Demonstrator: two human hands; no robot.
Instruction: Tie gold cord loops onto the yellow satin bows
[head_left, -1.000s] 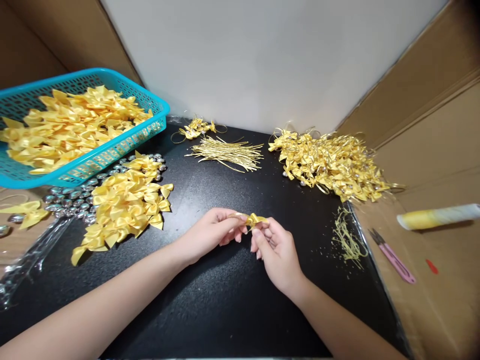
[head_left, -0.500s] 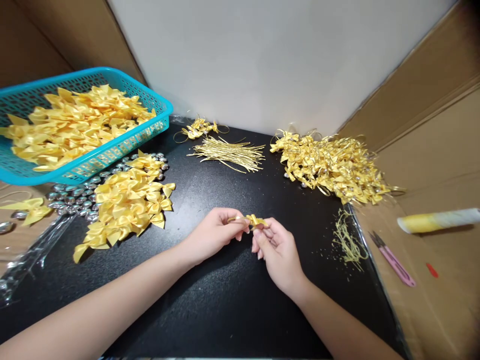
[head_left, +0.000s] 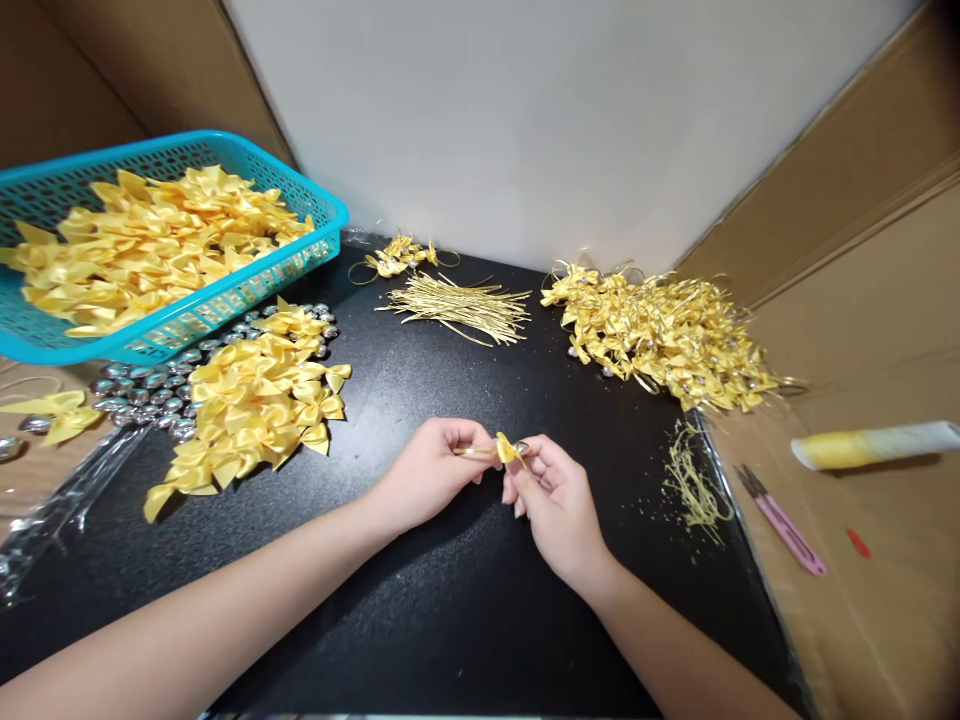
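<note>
Over the middle of the black table my two hands meet around a small yellow ribbon bow (head_left: 507, 449). My left hand (head_left: 444, 468) is closed in a pinch on a gold cord (head_left: 472, 453) that runs to the bow. My right hand (head_left: 559, 505) pinches the bow's right side, where a shiny silver bead (head_left: 522, 448) shows by the fingertips. Parts of the bow and cord are hidden by the fingers. A bundle of cut gold cords (head_left: 457, 308) lies beyond the hands.
A turquoise basket (head_left: 330, 240) of yellow bows stands at the back left. Before it lie loose bows (head_left: 247, 410) and silver beads (head_left: 154, 390). Finished-looking bows (head_left: 667, 335) are heaped at the back right. Cord scraps (head_left: 694, 485), pink snips (head_left: 787, 530) and a roll (head_left: 874, 445) are to the right.
The bow has turned between my fingers, and the silver bead now shows at its right side. Both hands stay nearly in place.
</note>
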